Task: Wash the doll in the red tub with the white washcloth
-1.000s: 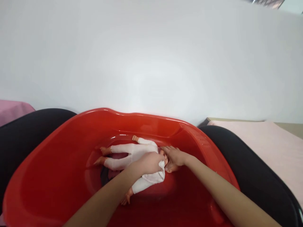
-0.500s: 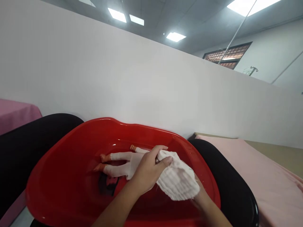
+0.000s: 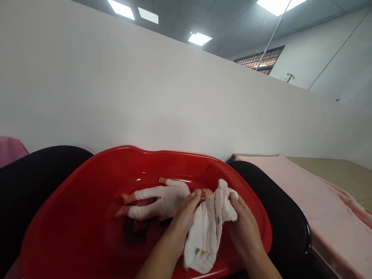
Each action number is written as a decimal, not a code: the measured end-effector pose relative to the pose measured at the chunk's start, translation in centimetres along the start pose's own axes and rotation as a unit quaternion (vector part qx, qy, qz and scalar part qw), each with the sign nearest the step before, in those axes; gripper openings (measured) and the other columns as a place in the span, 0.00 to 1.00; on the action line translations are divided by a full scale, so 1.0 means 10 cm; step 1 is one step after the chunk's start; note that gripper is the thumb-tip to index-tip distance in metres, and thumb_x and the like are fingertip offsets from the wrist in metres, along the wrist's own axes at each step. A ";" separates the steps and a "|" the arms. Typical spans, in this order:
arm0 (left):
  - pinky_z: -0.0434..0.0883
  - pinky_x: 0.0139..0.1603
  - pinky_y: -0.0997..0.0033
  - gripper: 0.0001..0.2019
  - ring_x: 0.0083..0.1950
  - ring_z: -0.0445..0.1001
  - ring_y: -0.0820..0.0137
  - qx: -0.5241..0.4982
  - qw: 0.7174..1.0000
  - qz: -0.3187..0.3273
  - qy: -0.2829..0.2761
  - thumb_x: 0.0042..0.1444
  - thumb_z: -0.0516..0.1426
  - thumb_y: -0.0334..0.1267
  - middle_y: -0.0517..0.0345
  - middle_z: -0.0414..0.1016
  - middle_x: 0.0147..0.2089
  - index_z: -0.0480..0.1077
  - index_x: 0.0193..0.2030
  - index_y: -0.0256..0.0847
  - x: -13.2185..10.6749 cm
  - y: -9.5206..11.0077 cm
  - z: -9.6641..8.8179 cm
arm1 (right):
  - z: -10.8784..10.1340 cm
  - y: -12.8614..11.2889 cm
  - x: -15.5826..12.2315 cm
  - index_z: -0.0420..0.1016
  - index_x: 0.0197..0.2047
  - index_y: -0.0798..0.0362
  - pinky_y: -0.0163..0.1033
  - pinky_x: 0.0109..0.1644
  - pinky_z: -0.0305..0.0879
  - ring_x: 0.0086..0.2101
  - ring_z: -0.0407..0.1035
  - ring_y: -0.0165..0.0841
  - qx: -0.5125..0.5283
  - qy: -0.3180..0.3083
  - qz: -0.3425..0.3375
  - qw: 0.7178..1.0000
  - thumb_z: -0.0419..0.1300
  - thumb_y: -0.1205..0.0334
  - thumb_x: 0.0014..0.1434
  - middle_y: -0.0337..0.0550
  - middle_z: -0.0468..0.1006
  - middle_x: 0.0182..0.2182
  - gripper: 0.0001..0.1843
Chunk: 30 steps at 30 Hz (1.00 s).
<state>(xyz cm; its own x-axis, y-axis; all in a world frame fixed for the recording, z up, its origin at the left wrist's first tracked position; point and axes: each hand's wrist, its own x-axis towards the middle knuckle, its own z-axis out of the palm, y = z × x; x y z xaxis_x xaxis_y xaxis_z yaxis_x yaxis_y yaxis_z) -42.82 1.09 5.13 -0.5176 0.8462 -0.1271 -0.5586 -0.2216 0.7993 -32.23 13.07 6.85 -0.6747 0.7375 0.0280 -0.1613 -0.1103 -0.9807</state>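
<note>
A white cloth (image 3: 203,232) with a small coloured print hangs in folds between my two hands, over the right end of a red basin (image 3: 72,201). My left hand (image 3: 186,217) holds its left side, thumb uppermost. On the right, my right hand (image 3: 244,221) has its fingers on the cloth's upper right edge. Behind the cloth a baby doll (image 3: 174,199) in a white suit lies on its back in the basin, feet to the left. Part of the doll's head (image 3: 203,192) shows above my left hand; the cloth hides the rest.
Black rounded surfaces flank the basin on the left (image 3: 40,182) and right (image 3: 276,205). Pink cloth (image 3: 308,193) covers a surface further right. A white partition wall (image 3: 151,97) rises directly behind the basin.
The cloth was draped over my right hand, with my left thumb on top. Now it hangs loosely between both hands, my right hand is visible, and part of the doll's head shows.
</note>
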 end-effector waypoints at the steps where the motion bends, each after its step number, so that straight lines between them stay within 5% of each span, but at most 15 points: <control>1: 0.70 0.62 0.58 0.25 0.60 0.75 0.55 -0.026 1.000 -0.009 -0.014 0.54 0.64 0.57 0.47 0.77 0.57 0.73 0.52 0.42 0.00 0.02 0.01 | 0.01 -0.03 0.09 0.80 0.45 0.46 0.44 0.43 0.76 0.41 0.76 0.42 0.034 -0.002 0.013 0.999 0.65 0.46 0.61 0.41 0.82 0.41 0.15; 4: 0.68 0.64 0.57 0.30 0.62 0.73 0.52 -0.045 0.999 -0.004 -0.023 0.45 0.73 0.46 0.46 0.76 0.60 0.73 0.54 0.41 -0.01 0.05 0.04 | 0.02 -0.09 0.31 0.80 0.39 0.50 0.37 0.33 0.72 0.30 0.73 0.34 0.109 -0.028 0.061 0.992 0.70 0.51 0.58 0.38 0.78 0.31 0.12; 11: 0.60 0.71 0.56 0.32 0.71 0.64 0.55 0.053 0.995 0.088 -0.016 0.60 0.64 0.57 0.44 0.70 0.67 0.67 0.64 0.41 0.03 0.02 -0.01 | 0.04 -0.20 0.45 0.81 0.46 0.51 0.40 0.42 0.78 0.40 0.79 0.38 0.306 -0.038 0.217 0.926 0.65 0.57 0.62 0.44 0.84 0.41 0.10; 16: 0.64 0.68 0.55 0.29 0.67 0.69 0.53 0.114 0.988 0.090 -0.060 0.56 0.68 0.43 0.48 0.73 0.64 0.68 0.63 0.42 0.02 0.00 0.02 | 0.10 -0.21 0.41 0.82 0.47 0.50 0.36 0.44 0.78 0.43 0.78 0.37 0.273 -0.062 0.180 0.943 0.66 0.56 0.61 0.42 0.84 0.43 0.12; 23: 0.67 0.64 0.58 0.24 0.62 0.73 0.57 0.096 0.988 0.118 0.010 0.60 0.62 0.41 0.49 0.76 0.61 0.69 0.63 0.44 0.14 -0.09 0.00 | 0.05 -0.07 0.22 0.82 0.47 0.51 0.40 0.47 0.77 0.46 0.77 0.43 0.104 -0.030 0.025 0.994 0.68 0.51 0.59 0.46 0.82 0.46 0.16; 30: 0.70 0.40 0.73 0.04 0.35 0.74 0.71 0.065 0.978 0.173 0.098 0.52 0.60 0.31 0.61 0.76 0.33 0.73 0.36 0.40 0.14 -0.01 -0.02 | -0.15 0.06 0.05 0.82 0.44 0.50 0.41 0.40 0.77 0.44 0.78 0.46 0.027 0.075 0.047 0.996 0.71 0.48 0.54 0.46 0.83 0.44 0.18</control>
<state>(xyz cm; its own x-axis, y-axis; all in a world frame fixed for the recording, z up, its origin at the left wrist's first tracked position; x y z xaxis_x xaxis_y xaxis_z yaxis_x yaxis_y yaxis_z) -43.61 2.26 4.76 -0.7825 0.6194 0.0637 -0.2473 -0.4030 0.8811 -31.58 14.36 6.01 -0.5739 0.8133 -0.0960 -0.1442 -0.2158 -0.9657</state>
